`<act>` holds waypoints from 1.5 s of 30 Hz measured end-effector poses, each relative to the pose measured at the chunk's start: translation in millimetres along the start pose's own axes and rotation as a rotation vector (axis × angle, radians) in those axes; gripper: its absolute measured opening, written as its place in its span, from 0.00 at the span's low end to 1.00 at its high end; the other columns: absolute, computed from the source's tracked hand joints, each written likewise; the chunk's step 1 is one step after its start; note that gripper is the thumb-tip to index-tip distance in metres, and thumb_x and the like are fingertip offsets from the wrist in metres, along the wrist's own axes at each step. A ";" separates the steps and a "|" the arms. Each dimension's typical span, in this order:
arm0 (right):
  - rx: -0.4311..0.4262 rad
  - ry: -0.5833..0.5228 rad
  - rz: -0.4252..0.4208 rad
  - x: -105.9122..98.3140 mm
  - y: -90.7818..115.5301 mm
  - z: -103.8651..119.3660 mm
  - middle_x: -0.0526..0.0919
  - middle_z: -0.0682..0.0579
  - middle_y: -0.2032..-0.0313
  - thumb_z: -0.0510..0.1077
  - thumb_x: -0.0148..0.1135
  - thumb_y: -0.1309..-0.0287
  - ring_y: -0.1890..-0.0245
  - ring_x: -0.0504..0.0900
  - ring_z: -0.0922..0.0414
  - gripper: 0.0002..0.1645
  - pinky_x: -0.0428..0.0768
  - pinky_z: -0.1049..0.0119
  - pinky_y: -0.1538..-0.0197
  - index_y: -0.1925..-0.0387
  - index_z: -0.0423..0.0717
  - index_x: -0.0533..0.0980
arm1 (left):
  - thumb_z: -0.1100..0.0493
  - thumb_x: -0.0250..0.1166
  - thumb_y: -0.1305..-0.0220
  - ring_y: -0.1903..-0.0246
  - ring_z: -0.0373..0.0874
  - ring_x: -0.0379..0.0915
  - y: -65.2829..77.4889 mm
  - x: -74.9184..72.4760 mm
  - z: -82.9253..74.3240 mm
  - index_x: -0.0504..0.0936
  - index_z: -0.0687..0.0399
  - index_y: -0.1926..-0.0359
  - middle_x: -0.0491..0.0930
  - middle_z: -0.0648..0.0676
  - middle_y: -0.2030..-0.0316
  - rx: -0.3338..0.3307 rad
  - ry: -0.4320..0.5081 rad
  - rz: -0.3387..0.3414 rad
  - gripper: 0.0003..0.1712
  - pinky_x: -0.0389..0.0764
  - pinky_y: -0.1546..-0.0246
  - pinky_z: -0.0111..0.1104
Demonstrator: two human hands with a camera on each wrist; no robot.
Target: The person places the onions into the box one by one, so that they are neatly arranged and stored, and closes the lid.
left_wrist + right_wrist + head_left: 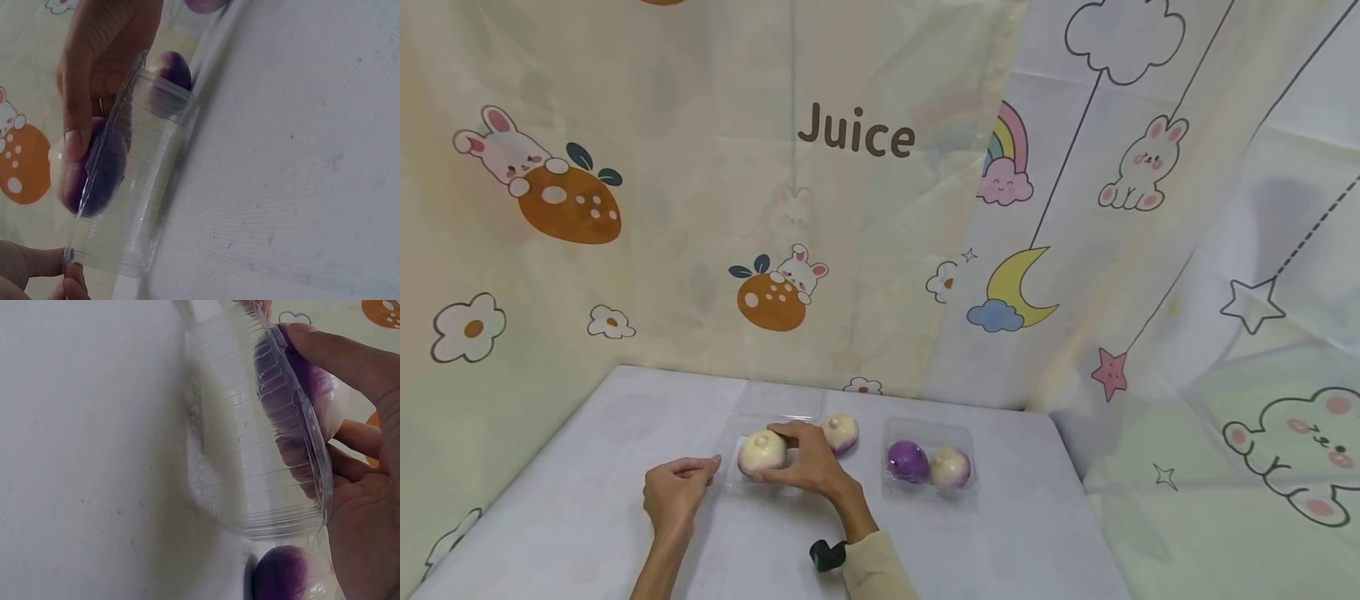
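My right hand (811, 460) grips a round purple-and-cream turnip (760, 452), its cream side with a small nub facing up. In the right wrist view, thumb and fingers hold it from the sides. It sits partly below the rim of a clear plastic clamshell box (140, 237), whose lid (782, 402) lies open toward the back. My left hand (676, 493) pinches the near left corner of this box between thumb and finger, as the left wrist view shows. Just right of the box lies another turnip (841, 433) on the table.
A second clear plastic box (925, 430) stands to the right, containing a purple turnip (907, 461) and a cream-and-purple one (952, 467). The white-covered table (1000, 533) meets printed cloth curtains (880, 250) at its back and sides.
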State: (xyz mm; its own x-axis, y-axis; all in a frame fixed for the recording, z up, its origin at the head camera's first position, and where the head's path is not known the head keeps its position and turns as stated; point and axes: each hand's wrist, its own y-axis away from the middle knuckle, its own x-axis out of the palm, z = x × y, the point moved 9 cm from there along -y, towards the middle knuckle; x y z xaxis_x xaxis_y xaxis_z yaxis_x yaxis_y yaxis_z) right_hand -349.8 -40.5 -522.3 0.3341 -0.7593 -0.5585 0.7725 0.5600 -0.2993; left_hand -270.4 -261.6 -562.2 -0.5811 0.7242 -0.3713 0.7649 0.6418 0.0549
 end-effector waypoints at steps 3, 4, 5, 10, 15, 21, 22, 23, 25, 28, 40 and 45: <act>0.006 0.001 0.005 1.8 -1.8 0.5 0.90 0.48 0.41 0.49 0.89 0.50 0.45 0.87 0.67 0.42 0.84 0.76 0.39 0.34 0.43 0.83 | 0.58 0.79 0.35 0.79 0.45 0.84 0.3 -0.2 -0.6 0.93 0.66 0.67 0.87 0.49 0.82 0.003 -0.001 0.000 0.12 0.74 0.77 0.29; 0.009 0.004 0.006 2.4 -2.2 0.3 0.90 0.48 0.41 0.49 0.89 0.50 0.45 0.87 0.67 0.42 0.84 0.76 0.39 0.34 0.43 0.83 | 0.58 0.79 0.35 0.79 0.45 0.84 0.4 0.0 -0.5 0.93 0.66 0.67 0.87 0.49 0.82 0.002 -0.002 0.002 0.12 0.74 0.77 0.29; 0.010 0.012 0.008 3.0 -2.6 0.3 0.90 0.49 0.41 0.49 0.89 0.50 0.45 0.87 0.67 0.42 0.84 0.77 0.39 0.34 0.43 0.83 | 0.58 0.79 0.35 0.79 0.45 0.84 0.4 -0.1 -0.6 0.92 0.66 0.67 0.87 0.50 0.82 0.005 -0.001 0.002 0.13 0.74 0.78 0.29; -0.002 0.057 0.029 6.5 -4.9 2.0 0.91 0.47 0.41 0.49 0.89 0.51 0.44 0.88 0.64 0.43 0.83 0.78 0.39 0.34 0.41 0.83 | 0.58 0.79 0.35 0.79 0.45 0.84 0.5 -0.5 -0.1 0.92 0.66 0.67 0.87 0.50 0.82 -0.001 -0.006 -0.002 0.12 0.73 0.77 0.29; 0.003 0.079 0.044 6.9 -9.0 2.7 0.91 0.46 0.40 0.49 0.89 0.52 0.44 0.89 0.62 0.44 0.83 0.77 0.39 0.34 0.41 0.82 | 0.58 0.78 0.35 0.79 0.44 0.83 0.4 0.5 0.1 0.93 0.66 0.66 0.88 0.51 0.81 -0.010 -0.006 -0.004 0.12 0.74 0.78 0.29; -0.005 0.112 0.065 8.7 -12.8 3.7 0.90 0.47 0.40 0.49 0.89 0.51 0.43 0.88 0.64 0.45 0.82 0.78 0.38 0.33 0.39 0.82 | 0.57 0.78 0.36 0.79 0.44 0.83 0.9 0.4 -0.7 0.93 0.66 0.66 0.87 0.49 0.83 -0.015 -0.001 -0.011 0.13 0.74 0.78 0.30; -0.005 0.116 0.067 9.1 -13.0 3.7 0.90 0.47 0.40 0.49 0.89 0.51 0.43 0.88 0.64 0.45 0.82 0.78 0.37 0.32 0.39 0.82 | 0.58 0.78 0.36 0.79 0.44 0.83 0.9 0.4 -0.8 0.93 0.67 0.66 0.87 0.49 0.83 -0.014 -0.001 -0.012 0.13 0.74 0.78 0.30; -0.004 0.115 0.068 9.4 -13.3 3.7 0.90 0.47 0.39 0.49 0.89 0.51 0.43 0.88 0.64 0.45 0.82 0.78 0.37 0.32 0.39 0.82 | 0.58 0.79 0.36 0.79 0.44 0.83 0.8 0.3 -0.7 0.93 0.67 0.66 0.87 0.49 0.83 -0.013 -0.001 -0.015 0.13 0.74 0.78 0.30; 0.003 0.116 0.069 9.5 -13.7 3.5 0.90 0.47 0.39 0.49 0.89 0.51 0.43 0.88 0.64 0.45 0.82 0.78 0.37 0.32 0.40 0.82 | 0.58 0.78 0.36 0.79 0.44 0.83 0.7 0.3 -1.2 0.93 0.67 0.66 0.87 0.49 0.83 -0.009 0.000 -0.016 0.13 0.74 0.79 0.30; 0.010 0.122 0.074 9.9 -14.7 4.0 0.90 0.47 0.39 0.48 0.89 0.51 0.43 0.88 0.64 0.45 0.82 0.77 0.37 0.32 0.41 0.82 | 0.58 0.78 0.35 0.79 0.44 0.84 0.5 0.7 -1.2 0.92 0.68 0.65 0.87 0.50 0.82 -0.006 0.001 -0.015 0.13 0.75 0.79 0.29; -0.001 0.221 0.119 14.0 -17.3 5.6 0.90 0.47 0.38 0.47 0.88 0.49 0.38 0.87 0.59 0.44 0.81 0.71 0.30 0.32 0.39 0.81 | 0.59 0.78 0.35 0.79 0.45 0.83 1.6 1.1 -1.7 0.92 0.68 0.65 0.87 0.51 0.81 -0.006 -0.005 -0.016 0.12 0.75 0.79 0.29; 0.012 0.251 0.143 16.0 -19.1 7.6 0.89 0.47 0.37 0.48 0.87 0.47 0.36 0.85 0.58 0.44 0.80 0.69 0.28 0.30 0.40 0.80 | 0.59 0.77 0.34 0.79 0.45 0.84 0.3 1.7 -1.2 0.92 0.68 0.65 0.88 0.51 0.81 0.000 0.002 -0.009 0.12 0.75 0.79 0.29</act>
State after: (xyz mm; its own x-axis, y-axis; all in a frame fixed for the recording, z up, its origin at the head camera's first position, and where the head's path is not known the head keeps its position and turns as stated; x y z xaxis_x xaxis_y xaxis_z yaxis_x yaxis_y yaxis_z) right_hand -355.1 -65.8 -519.7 0.2969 -0.5660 -0.7691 0.7342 0.6503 -0.1951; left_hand -271.5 -259.9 -561.7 -0.5886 0.7187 -0.3702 0.7594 0.6486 0.0516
